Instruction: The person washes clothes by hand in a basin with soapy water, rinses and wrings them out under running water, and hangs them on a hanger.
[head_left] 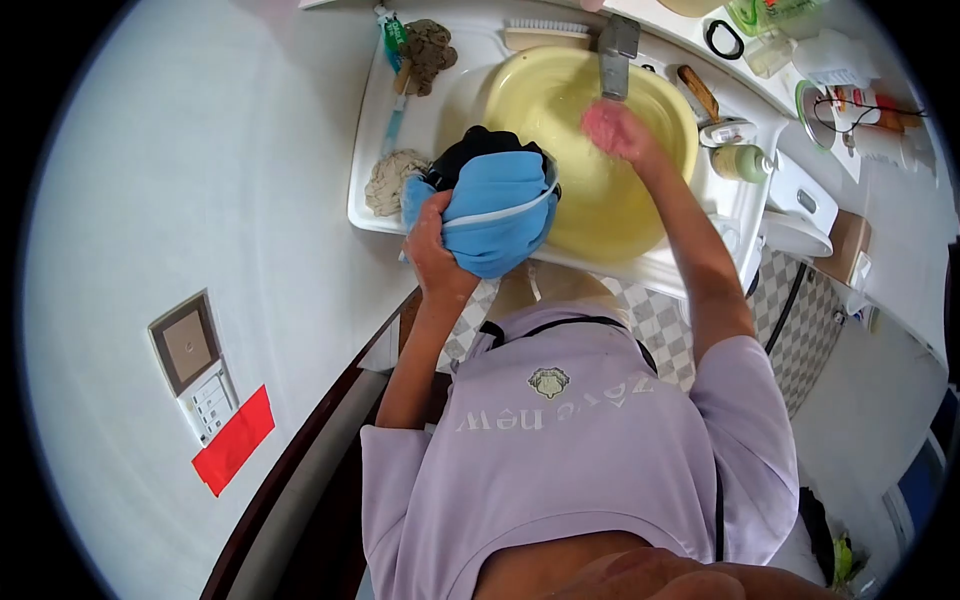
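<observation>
My left hand point(440, 255) is closed on a bundled blue garment point(500, 205) with a white stripe, held over the left edge of the yellow basin point(678, 205). Black fabric point(480, 150) is bunched with it. Under the grey faucet point(615, 65), my right hand point(630, 138) is closed on a soft pink cloth point(603, 124), above the basin. Whether this is a rag or a sponge is hard to tell. The basin sits in the white sink point(362, 190).
A scrub brush point(548, 36), brown wet cloth point(430, 57), beige cloth point(397, 180) and green tube point(392, 32) lie around the sink's back and left. On the right stand a green pump bottle point(740, 162) and a wooden-handled brush point(698, 92). A wall point(200, 180) borders the left side.
</observation>
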